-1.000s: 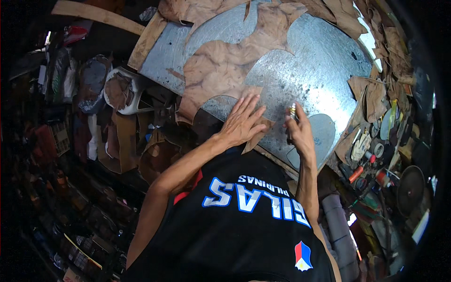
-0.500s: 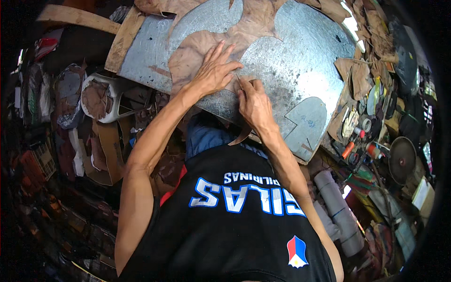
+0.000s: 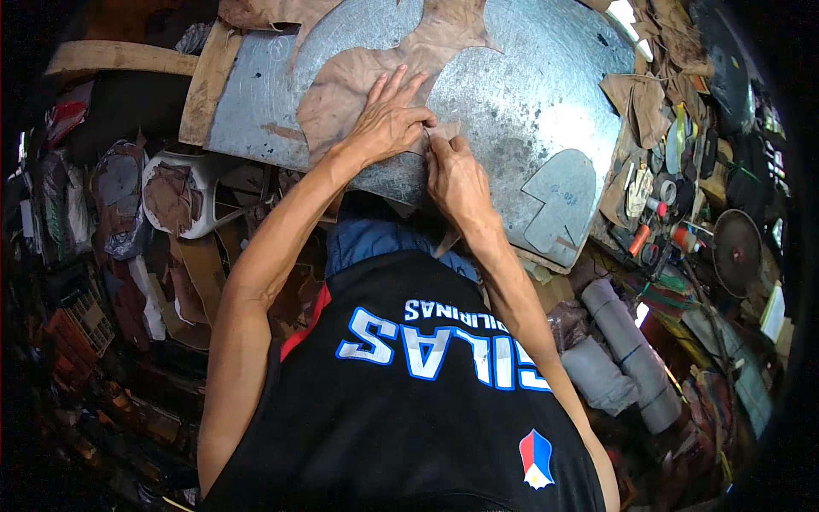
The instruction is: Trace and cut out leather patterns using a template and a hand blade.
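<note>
A brown piece of leather [image 3: 337, 90] with curved cut edges lies on a metal-topped work board [image 3: 520, 94]. My left hand [image 3: 386, 124] rests flat on the leather, its long fingers spread and its thumb side at the leather's right edge. Close beside it, my right hand [image 3: 459, 179] is closed in a pinch near the board's front edge. What sits in that pinch is mostly hidden by the fingers; it is thin. A small pale-brown flap of leather [image 3: 447, 130] shows just beyond the right fingertips.
A flat grey pattern piece [image 3: 561, 200] with a notched side lies at the board's right. Leather scraps [image 3: 638, 107], tape rolls and a round fan-like disc [image 3: 737, 247] crowd the right. A white plastic chair [image 3: 205, 188] stands left. Grey rolls [image 3: 631, 354] lie lower right.
The view has shifted slightly, so the board sits a little higher and further left. My right fingertips have moved slightly along the leather's edge, where a small flap now shows. My left hand stays flat.
</note>
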{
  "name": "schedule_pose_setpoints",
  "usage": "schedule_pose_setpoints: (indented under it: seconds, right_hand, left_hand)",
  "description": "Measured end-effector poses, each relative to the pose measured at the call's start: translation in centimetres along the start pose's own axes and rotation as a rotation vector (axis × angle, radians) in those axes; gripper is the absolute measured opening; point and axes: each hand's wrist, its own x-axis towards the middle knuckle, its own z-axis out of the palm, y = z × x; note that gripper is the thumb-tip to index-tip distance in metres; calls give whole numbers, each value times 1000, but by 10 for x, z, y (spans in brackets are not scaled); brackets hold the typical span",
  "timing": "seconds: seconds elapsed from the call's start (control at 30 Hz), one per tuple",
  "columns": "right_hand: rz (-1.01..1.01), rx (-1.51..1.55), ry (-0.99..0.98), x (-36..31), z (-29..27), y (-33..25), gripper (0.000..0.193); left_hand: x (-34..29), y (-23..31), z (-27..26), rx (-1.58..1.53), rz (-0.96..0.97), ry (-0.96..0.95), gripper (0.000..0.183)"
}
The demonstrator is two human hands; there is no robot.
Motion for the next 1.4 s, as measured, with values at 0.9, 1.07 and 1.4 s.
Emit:
schedule_pose_setpoints:
  seconds: [0.9,1.07,1.4]
  right_hand:
    - [157,11,94,-76,-6,58,32]
    - [352,60,208,-156,-54,92,21]
    - [838,75,490,-280,-60,135,24]
  left_hand:
    - [42,-15,-63,297,-417,-53,54]
    - [70,-40,-59,268,-384,-147,40]
    - [119,-53,-66,-597,-459,-635,33]
